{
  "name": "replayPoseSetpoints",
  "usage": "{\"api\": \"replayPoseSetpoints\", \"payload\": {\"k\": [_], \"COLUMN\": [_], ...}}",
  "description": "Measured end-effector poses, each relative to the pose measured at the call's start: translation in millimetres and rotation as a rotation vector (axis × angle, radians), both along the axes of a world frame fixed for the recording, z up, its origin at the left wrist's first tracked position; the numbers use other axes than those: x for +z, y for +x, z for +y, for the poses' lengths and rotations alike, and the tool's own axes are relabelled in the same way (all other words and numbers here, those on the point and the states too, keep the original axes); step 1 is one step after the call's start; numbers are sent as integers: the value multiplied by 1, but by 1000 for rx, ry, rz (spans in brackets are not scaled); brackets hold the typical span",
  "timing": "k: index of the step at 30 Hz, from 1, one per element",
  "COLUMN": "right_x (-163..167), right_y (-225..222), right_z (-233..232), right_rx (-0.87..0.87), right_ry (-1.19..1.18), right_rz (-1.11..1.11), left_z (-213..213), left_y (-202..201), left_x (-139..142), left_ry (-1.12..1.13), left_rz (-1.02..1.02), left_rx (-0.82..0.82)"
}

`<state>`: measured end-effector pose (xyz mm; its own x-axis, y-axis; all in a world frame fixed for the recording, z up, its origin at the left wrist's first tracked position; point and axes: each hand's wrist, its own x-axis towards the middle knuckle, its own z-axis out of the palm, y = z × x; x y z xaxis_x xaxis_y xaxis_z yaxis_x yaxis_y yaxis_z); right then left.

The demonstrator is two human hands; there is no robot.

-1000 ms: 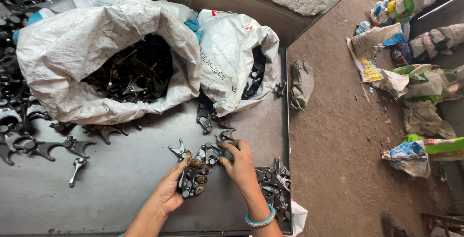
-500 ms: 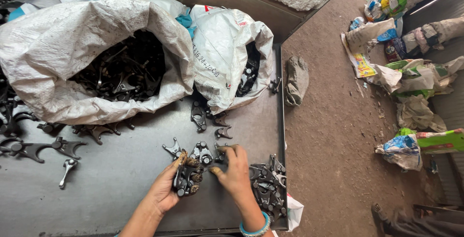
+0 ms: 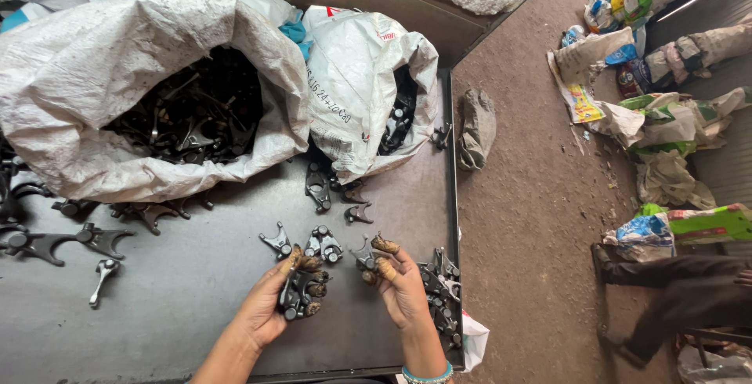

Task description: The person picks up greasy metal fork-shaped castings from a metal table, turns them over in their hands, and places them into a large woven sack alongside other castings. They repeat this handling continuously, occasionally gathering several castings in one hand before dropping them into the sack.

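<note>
Two white sacks (image 3: pixel 149 79) of dark metal parts crowded the table (image 3: pixel 180 321); loose forks (image 3: pixel 323 243) lay between. Left hand (image 3: pixel 270 310) clutched several dark forked parts (image 3: pixel 298 294); right hand (image 3: pixel 399 290) pinched one small part (image 3: pixel 365 259).

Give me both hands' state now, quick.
Left hand: closed on a bunch of dark metal parts.
Right hand: fingers curled, pinching one small metal part.
</note>
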<state>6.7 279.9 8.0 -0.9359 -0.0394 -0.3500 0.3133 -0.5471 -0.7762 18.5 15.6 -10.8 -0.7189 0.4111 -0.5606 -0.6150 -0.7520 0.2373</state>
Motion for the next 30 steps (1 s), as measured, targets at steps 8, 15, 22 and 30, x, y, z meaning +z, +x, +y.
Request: {"api": "replayPoseSetpoints", "payload": {"k": [8, 15, 22, 30], "right_x": [-11, 22, 55, 42], "right_y": [1, 2, -44, -52], "right_z": [3, -22, -91, -105], "right_rx": [84, 293, 134, 249], "right_ry": [-281, 55, 1315, 1574], "right_rz": [-188, -131, 546, 599], "left_z": [11, 11, 5, -36], "left_y": [2, 5, 12, 13], "left_x": [13, 5, -31, -50], "left_ry": [-29, -52, 256, 109], "left_rz": [9, 11, -35, -71], "left_rx": [-32, -119, 6, 141]}}
